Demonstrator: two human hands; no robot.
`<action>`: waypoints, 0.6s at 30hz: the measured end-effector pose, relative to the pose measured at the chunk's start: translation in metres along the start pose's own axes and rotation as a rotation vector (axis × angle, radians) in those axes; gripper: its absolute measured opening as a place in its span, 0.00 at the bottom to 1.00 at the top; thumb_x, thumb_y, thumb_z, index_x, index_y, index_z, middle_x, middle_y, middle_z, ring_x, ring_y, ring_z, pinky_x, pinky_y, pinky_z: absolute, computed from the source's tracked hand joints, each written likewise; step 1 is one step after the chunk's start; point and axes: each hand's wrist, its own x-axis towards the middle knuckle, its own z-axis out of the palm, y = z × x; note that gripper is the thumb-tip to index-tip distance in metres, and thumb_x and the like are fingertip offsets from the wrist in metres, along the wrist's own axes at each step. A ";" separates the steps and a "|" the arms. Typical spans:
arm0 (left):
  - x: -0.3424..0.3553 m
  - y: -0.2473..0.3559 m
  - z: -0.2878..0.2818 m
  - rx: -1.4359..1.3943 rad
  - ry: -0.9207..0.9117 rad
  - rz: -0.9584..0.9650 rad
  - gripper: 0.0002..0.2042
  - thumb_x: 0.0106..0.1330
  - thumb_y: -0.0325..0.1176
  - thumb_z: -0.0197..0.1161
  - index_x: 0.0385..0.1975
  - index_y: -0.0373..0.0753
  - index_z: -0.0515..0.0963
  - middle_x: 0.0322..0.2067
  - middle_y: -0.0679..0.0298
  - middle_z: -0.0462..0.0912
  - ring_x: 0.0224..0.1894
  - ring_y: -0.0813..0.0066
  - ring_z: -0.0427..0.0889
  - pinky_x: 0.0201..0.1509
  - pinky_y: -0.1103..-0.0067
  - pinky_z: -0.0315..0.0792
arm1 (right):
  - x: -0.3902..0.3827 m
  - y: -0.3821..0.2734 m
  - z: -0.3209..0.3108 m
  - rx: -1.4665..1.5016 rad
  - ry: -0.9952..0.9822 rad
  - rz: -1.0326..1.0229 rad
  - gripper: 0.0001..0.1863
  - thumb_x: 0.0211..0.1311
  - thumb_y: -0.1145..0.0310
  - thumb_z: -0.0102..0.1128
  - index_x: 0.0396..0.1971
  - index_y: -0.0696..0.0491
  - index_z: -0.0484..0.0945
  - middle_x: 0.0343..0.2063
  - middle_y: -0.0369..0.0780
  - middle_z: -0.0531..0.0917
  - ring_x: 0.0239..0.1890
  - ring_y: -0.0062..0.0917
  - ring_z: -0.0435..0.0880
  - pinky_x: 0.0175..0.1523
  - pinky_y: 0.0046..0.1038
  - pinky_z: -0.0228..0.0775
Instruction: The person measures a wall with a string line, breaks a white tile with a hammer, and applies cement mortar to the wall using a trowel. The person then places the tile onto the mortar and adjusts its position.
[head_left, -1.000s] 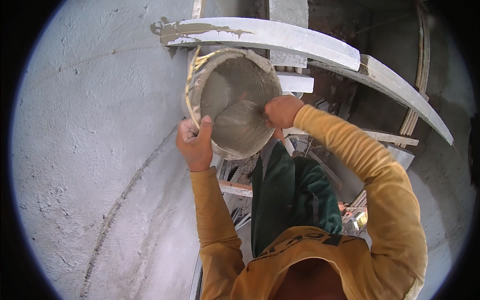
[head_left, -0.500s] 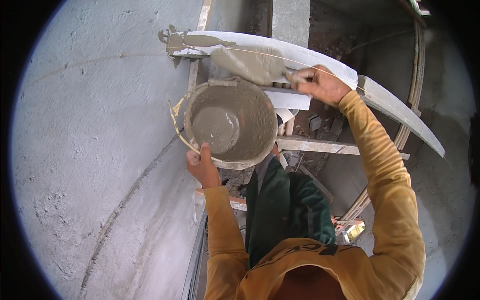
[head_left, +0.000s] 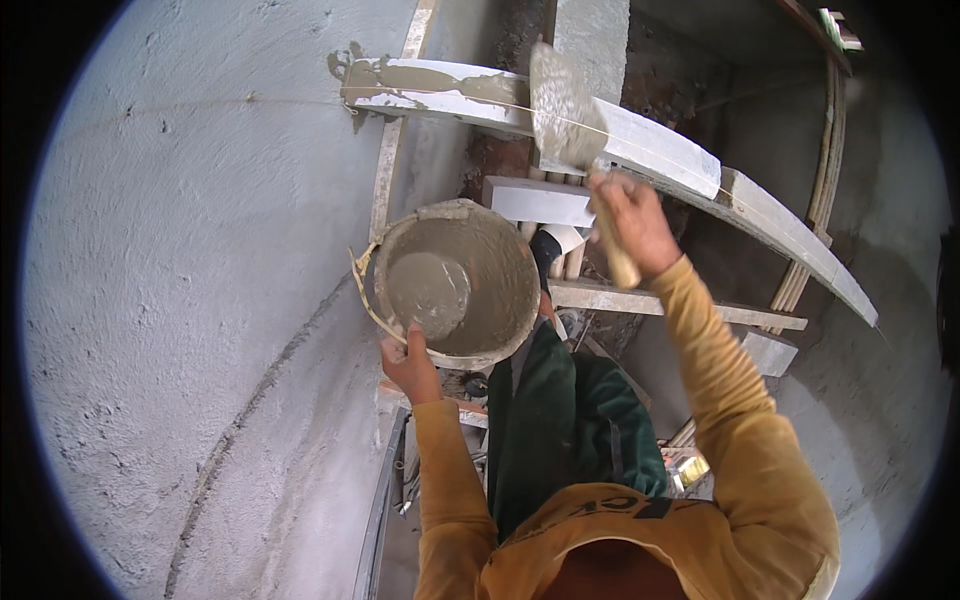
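My right hand (head_left: 637, 222) is closed round the wooden handle of a trowel (head_left: 565, 110). The trowel's grey, mortar-smeared blade lies across a row of pale blocks (head_left: 655, 142). Wet mortar (head_left: 430, 78) coats the top of the row's left part, up to the blade. With thumb and fingers, my left hand (head_left: 410, 365) grips the near rim of a bucket (head_left: 520, 300), which is tilted so its inside shows. Grey wet mortar (head_left: 425, 295) lies in the bottom. A pale rope handle (head_left: 362, 290) hangs along the bucket's left side.
A taut string (head_left: 470, 100) runs along the blocks from the plastered wall (head_left: 200, 200) at left. Below the row are a loose pale block (head_left: 540, 202) and a wooden plank (head_left: 650, 298). Bamboo poles (head_left: 825, 170) stand at right. Green-trousered legs (head_left: 540, 410) stand below the bucket.
The trowel has swung from lying sideways to pointing away across the blocks, farther right. Mortar now reaches farther right along the row. The bucket has come slightly nearer, with my left hand still on its rim.
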 end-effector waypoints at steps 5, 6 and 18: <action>-0.008 -0.009 -0.015 0.018 0.001 -0.053 0.05 0.61 0.26 0.61 0.31 0.32 0.72 0.32 0.64 0.76 0.33 0.80 0.71 0.40 0.82 0.67 | -0.021 0.013 0.091 0.458 -0.028 0.173 0.21 0.67 0.53 0.48 0.44 0.59 0.73 0.25 0.39 0.78 0.17 0.21 0.78 0.20 0.24 0.73; -0.010 -0.011 -0.017 0.027 0.006 -0.074 0.05 0.61 0.26 0.60 0.31 0.32 0.72 0.32 0.64 0.76 0.33 0.80 0.72 0.40 0.82 0.67 | -0.019 0.012 0.111 0.543 -0.032 0.181 0.22 0.67 0.53 0.48 0.44 0.59 0.72 0.26 0.38 0.78 0.17 0.21 0.77 0.20 0.24 0.72; -0.027 -0.030 -0.036 0.001 0.047 -0.112 0.10 0.60 0.29 0.63 0.23 0.37 0.68 0.24 0.69 0.70 0.28 0.82 0.65 0.33 0.82 0.63 | 0.037 -0.015 0.216 -0.373 0.063 -0.216 0.22 0.64 0.54 0.51 0.45 0.58 0.75 0.37 0.55 0.81 0.38 0.50 0.81 0.47 0.41 0.72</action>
